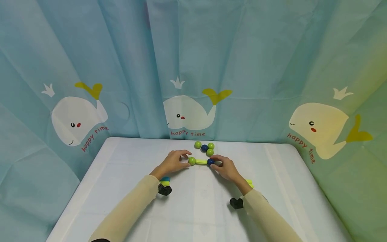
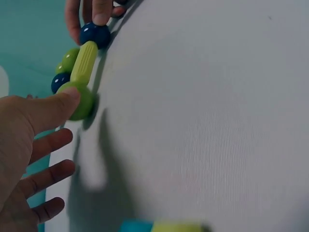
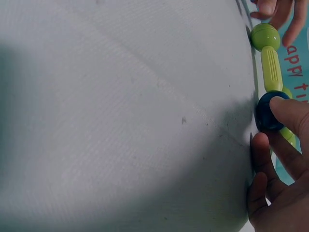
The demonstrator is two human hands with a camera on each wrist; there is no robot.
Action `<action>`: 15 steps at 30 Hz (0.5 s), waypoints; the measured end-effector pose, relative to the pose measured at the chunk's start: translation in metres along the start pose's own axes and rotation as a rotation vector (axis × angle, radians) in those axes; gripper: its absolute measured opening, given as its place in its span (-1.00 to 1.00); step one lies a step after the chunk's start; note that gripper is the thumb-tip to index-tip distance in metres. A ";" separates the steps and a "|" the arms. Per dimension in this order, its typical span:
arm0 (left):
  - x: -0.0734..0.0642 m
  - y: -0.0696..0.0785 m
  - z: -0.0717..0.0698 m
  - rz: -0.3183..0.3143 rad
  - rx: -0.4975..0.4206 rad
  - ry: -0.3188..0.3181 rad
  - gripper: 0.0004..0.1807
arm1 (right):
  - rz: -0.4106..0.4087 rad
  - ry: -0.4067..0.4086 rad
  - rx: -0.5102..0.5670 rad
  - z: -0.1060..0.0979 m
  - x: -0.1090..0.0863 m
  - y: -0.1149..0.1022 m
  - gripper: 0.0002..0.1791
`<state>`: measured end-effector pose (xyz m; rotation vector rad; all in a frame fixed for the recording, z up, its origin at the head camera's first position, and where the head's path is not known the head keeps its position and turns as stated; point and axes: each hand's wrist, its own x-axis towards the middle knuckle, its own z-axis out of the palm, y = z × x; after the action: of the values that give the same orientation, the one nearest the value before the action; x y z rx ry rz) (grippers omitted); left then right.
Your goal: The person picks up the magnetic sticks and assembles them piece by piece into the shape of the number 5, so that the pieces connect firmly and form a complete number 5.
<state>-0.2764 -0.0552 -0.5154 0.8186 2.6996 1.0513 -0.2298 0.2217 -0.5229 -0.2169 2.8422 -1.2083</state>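
Observation:
A yellow-green ribbed rod joins a green ball at its left end to a dark blue ball at its right end, like magnetic building pieces. My right hand pinches the dark blue ball, its thumb pressed on the surface in the right wrist view. Beside the green ball is my left hand; the left thumb lies against the ball in the left wrist view. The left index finger stands a little off the ball, and the other left fingers are spread, holding nothing.
Just beyond the rod lie several loose balls, among them a green ball and a dark blue ball. Blue and yellow-green pieces lie by my left wrist, yellow-green rods by my right. A whale-print curtain hangs behind the white table.

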 end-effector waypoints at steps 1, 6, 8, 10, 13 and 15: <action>-0.003 -0.001 -0.004 0.006 -0.002 0.000 -0.48 | -0.002 0.000 -0.002 0.000 0.000 0.000 -0.59; -0.017 -0.008 -0.020 0.022 0.018 -0.023 -0.50 | -0.020 -0.008 -0.007 -0.003 0.002 0.000 -0.59; -0.022 -0.012 -0.025 0.012 0.028 -0.044 -0.51 | -0.029 -0.012 -0.008 -0.003 0.002 0.000 -0.59; -0.028 -0.016 -0.030 -0.001 0.043 -0.070 -0.52 | -0.032 -0.014 -0.005 -0.003 0.002 0.001 -0.60; -0.037 -0.020 -0.037 0.004 0.052 -0.100 -0.54 | -0.038 -0.016 0.000 -0.002 0.002 0.002 -0.60; -0.043 -0.022 -0.041 0.013 0.053 -0.119 -0.55 | -0.034 -0.016 0.001 -0.002 0.002 0.002 -0.59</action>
<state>-0.2625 -0.1157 -0.5019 0.8792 2.6362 0.9064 -0.2326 0.2239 -0.5229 -0.2755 2.8353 -1.2081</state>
